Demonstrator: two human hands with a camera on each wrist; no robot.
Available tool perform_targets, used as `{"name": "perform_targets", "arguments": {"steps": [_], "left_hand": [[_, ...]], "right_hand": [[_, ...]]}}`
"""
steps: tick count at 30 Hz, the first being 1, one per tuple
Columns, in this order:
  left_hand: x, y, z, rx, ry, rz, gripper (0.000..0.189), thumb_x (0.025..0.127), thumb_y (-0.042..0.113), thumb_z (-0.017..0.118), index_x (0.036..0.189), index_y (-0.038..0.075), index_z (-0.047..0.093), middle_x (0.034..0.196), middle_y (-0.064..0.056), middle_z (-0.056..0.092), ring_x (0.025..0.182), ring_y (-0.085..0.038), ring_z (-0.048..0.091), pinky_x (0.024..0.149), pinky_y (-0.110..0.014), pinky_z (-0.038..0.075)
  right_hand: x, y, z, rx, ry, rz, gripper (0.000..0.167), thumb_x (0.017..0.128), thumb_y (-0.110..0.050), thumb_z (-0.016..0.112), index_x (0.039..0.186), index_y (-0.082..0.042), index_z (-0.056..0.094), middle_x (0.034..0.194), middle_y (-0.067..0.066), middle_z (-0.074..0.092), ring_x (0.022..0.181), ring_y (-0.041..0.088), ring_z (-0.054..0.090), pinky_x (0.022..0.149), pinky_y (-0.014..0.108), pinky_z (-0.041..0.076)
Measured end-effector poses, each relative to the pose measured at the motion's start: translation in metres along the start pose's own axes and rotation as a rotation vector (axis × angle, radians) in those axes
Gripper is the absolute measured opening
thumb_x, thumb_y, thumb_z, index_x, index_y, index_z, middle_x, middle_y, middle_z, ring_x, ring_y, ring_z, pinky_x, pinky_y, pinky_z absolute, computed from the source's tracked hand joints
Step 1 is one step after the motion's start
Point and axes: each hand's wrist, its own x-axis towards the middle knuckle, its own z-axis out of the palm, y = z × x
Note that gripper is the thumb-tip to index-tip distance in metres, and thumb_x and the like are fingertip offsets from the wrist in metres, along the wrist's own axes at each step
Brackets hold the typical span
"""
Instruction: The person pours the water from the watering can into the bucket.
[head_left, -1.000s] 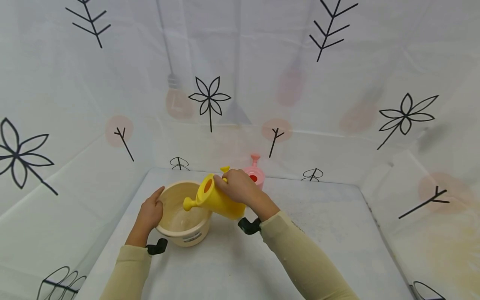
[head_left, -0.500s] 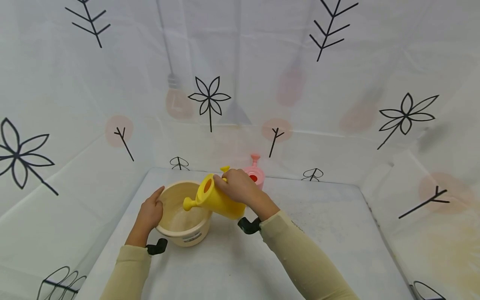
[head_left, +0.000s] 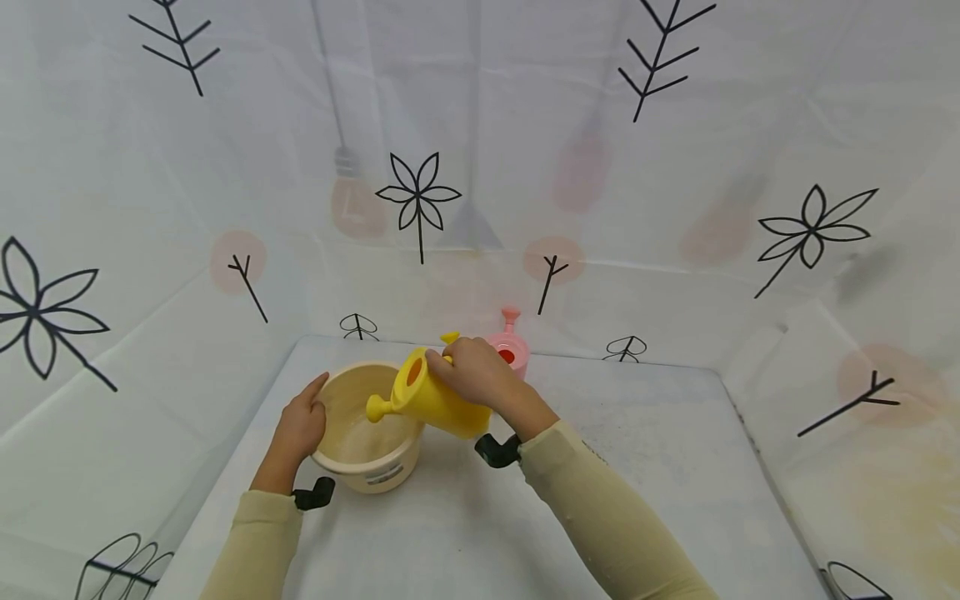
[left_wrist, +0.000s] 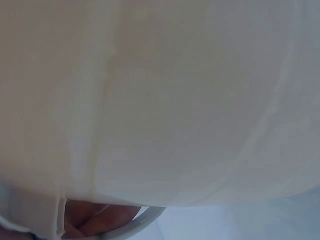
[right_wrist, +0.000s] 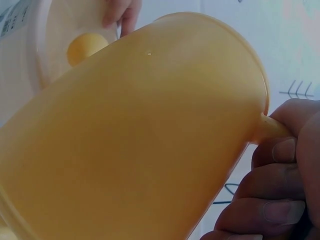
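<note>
A cream plastic bucket [head_left: 403,468] stands left of centre in the head view and fills most of the left wrist view. My left hand [head_left: 300,427] grips its left rim, index finger along the edge; a few fingers [left_wrist: 111,220] show below the wall beside a loop-shaped handle. My right hand [head_left: 480,373] grips the handle of a yellow watering can [head_left: 438,404], with fingers [right_wrist: 270,182] curled round it in the right wrist view. The can is tipped left, its round spout head [head_left: 377,407] over the bucket's opening. No water stream shows.
A pink watering can [head_left: 510,343] stands behind my right hand, partly hidden by it. The white table [head_left: 600,500] meets patterned cloth walls [head_left: 480,167] at the back and sides. A dark wrist camera [head_left: 497,451] sits under my right wrist.
</note>
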Motion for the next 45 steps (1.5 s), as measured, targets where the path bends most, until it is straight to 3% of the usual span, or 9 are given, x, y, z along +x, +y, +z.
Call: {"name": "perform_targets", "arguments": {"steps": [16,29,40,45], "left_hand": [[0.0020,-0.0014,0.0006,-0.001,0.008,0.005,0.059,0.096,0.010,0.024,0.154,0.013,0.027,0.151,-0.026,0.035,0.129,-0.044,0.044,0.102,-0.057,0.039],[0.0014,-0.0013,0.0005,-0.005,0.010,0.009,0.058,0.097,0.010,0.024,0.154,0.013,0.028,0.151,-0.026,0.037,0.119,-0.041,0.051,0.098,-0.055,0.041],[0.0015,-0.0021,0.0008,-0.011,0.001,0.009,0.058,0.097,0.011,0.024,0.154,0.013,0.027,0.152,-0.025,0.035,0.131,-0.043,0.043,0.104,-0.057,0.037],[0.0012,-0.0014,0.0003,-0.002,0.007,0.016,0.058,0.096,0.010,0.024,0.154,0.012,0.027,0.151,-0.026,0.036,0.129,-0.044,0.045,0.102,-0.057,0.038]], "right_hand": [[0.0010,-0.0018,-0.0009,-0.010,-0.008,-0.006,0.047,0.098,-0.046,0.040,0.076,-0.012,0.064,0.067,0.003,0.058,0.068,0.018,0.056,0.062,0.026,0.047],[0.0017,-0.0022,-0.0012,-0.014,-0.009,-0.013,0.047,0.098,-0.046,0.040,0.076,-0.013,0.064,0.067,0.003,0.058,0.068,0.018,0.056,0.061,0.026,0.047],[0.0011,-0.0032,-0.0008,-0.027,0.011,-0.023,0.047,0.098,-0.044,0.039,0.073,-0.012,0.064,0.065,0.002,0.056,0.067,0.017,0.055,0.060,0.026,0.046],[0.0005,-0.0037,-0.0009,-0.022,0.009,-0.016,0.047,0.098,-0.044,0.039,0.074,-0.012,0.064,0.066,0.003,0.057,0.068,0.018,0.055,0.061,0.027,0.046]]}}
